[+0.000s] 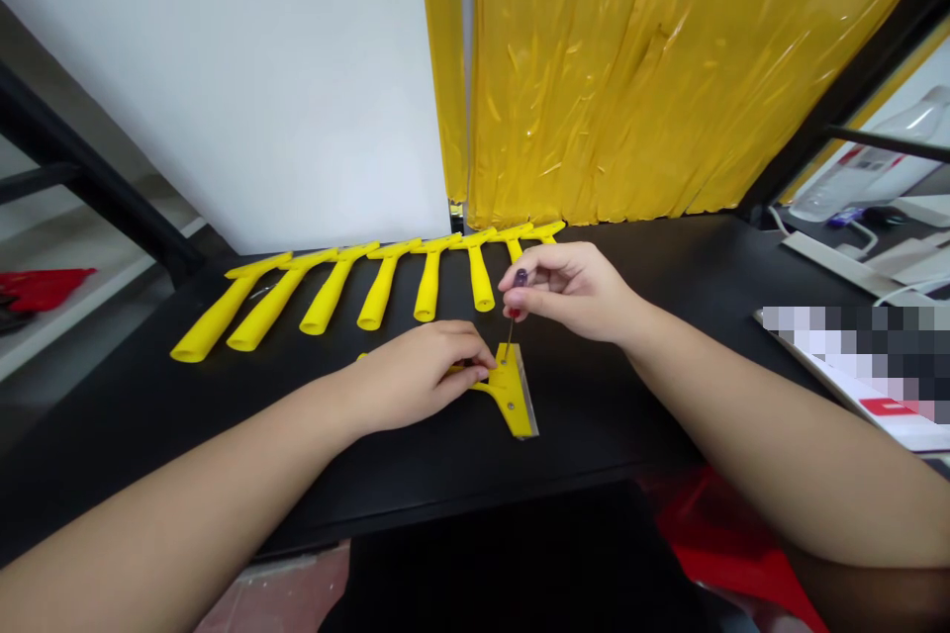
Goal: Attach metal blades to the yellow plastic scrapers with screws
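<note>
A yellow scraper (pixel 511 396) with a metal blade along its right edge lies on the black table. My left hand (pixel 434 371) is closed around its neck, and most of the handle is hidden beneath that hand. Two screws show on the scraper's head. Above it, my right hand (pixel 568 292) pinches a small screwdriver (pixel 521 279) with a dark and red handle. The screwdriver stands nearly upright, its thin shaft reaching down to the upper screw (pixel 504 362).
Several yellow scraper handles (pixel 378 287) lie in a row along the back of the black table (pixel 630 415). Behind them stand a white panel (pixel 297 69) and yellow plastic sheeting (pixel 630 69). At right are a printed sheet (pixel 883 406) and a clear bottle (pixel 868 163).
</note>
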